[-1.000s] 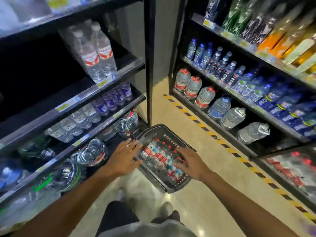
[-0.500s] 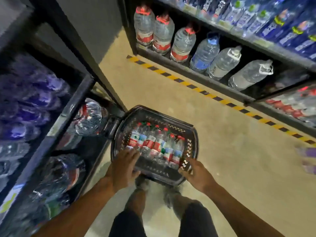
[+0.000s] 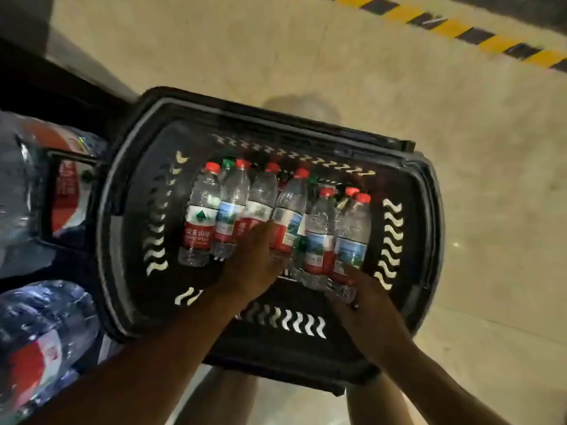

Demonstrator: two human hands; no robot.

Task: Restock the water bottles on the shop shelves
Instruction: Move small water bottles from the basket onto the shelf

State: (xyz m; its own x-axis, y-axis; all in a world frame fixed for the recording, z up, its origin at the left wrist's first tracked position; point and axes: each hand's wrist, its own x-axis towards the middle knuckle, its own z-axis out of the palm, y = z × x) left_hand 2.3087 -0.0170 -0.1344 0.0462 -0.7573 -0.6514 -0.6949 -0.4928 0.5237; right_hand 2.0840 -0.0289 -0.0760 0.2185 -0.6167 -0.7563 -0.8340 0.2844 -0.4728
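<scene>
**Both hands down among the bottles in the basket**

Down inside the black basket (image 3: 122, 228) on the floor, I see the water bottles (image 3: 264, 210) lying side by side in a row, red caps pointing away from me, clear bodies with red and white labels; one or two green caps show between them. My left hand (image 3: 254, 262) lies on the middle of the row, its fingers (image 3: 264, 231) reaching over a bottle there, but their tips are hidden, so I cannot tell whether they curl round it or just rest. My right hand (image 3: 368, 302) is at the near end of the bottles on the right of the row, fingers (image 3: 349, 271) touching their bases; whether they pinch one I cannot tell.

Around the basket lies pale floor (image 3: 306, 56), with a yellow-and-black striped line (image 3: 460, 29) at the far right. Just left of the basket, large wrapped water jugs (image 3: 43, 338) sit blurred in a dark shelf.
</scene>
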